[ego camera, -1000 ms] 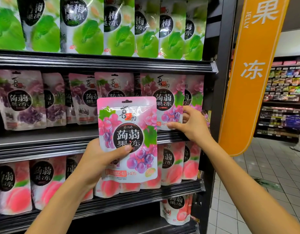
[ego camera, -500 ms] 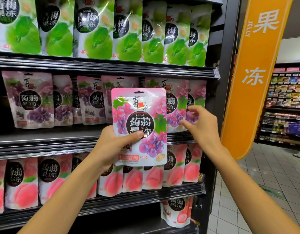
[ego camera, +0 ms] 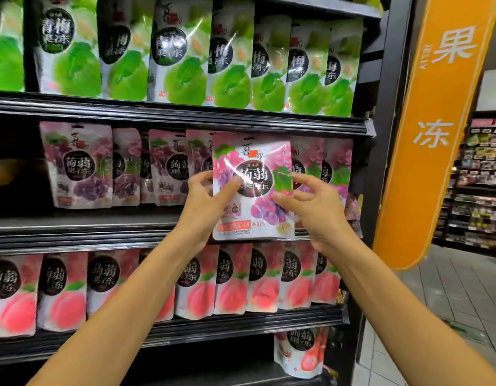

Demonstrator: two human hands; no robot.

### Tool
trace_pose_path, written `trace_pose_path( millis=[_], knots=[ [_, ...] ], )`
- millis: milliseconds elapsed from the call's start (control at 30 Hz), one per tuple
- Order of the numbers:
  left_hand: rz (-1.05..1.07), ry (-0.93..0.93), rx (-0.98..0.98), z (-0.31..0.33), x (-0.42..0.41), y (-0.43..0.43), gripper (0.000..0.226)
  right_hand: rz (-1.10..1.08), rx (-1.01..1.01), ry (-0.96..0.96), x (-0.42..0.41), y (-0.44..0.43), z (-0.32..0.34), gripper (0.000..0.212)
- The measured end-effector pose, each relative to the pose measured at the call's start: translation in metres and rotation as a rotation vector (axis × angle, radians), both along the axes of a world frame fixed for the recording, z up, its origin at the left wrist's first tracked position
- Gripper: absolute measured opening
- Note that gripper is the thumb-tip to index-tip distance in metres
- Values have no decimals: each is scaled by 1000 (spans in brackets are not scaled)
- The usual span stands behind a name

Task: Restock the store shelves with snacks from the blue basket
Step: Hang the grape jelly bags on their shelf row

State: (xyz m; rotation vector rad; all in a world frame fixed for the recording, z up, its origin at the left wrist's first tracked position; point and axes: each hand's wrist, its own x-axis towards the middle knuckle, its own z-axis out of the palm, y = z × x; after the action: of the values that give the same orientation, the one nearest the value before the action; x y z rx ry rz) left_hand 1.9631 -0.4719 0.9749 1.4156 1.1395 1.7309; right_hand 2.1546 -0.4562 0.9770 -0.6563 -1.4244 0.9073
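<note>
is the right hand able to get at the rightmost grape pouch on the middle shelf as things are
Probably yes, once free: the right hand is close beside that rightmost grape pouch, nothing between them, but it pinches the held pouch together with the left hand.

Pink grape jelly pouch (ego camera: 252,188), upright, before middle shelf's (ego camera: 101,229) grape pouches

A tall orange banner (ego camera: 436,135) rises right of the right grip (ego camera: 313,207), pale grey floor tiles (ego camera: 450,302) below it.
</note>
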Motion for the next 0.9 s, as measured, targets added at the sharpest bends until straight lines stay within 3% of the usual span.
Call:
trace_pose_path(
  millis=[100, 200, 333, 600, 767, 900],
  knots=[
    [138, 79, 162, -8, 1, -11, 62, -27, -39, 52, -7, 8, 7, 45],
    [276, 433, 340, -20, 6, -16, 50, -70, -18, 45, -18, 19, 12, 39],
    [392, 814, 355, -30, 16, -11, 55, -189, 56, -33, -32, 30, 9, 49],
    [487, 1050, 325, -50, 20, -7, 66, -264, 171, -235, -19, 26, -1, 52],
    [519, 1082, 355, -54, 17, -7, 63, -375, 200, -491, 2, 22, -5, 37],
    [611, 1083, 368, -59, 20, -5, 58, -453, 206, -525, 3, 24, -8, 31]
  ],
)
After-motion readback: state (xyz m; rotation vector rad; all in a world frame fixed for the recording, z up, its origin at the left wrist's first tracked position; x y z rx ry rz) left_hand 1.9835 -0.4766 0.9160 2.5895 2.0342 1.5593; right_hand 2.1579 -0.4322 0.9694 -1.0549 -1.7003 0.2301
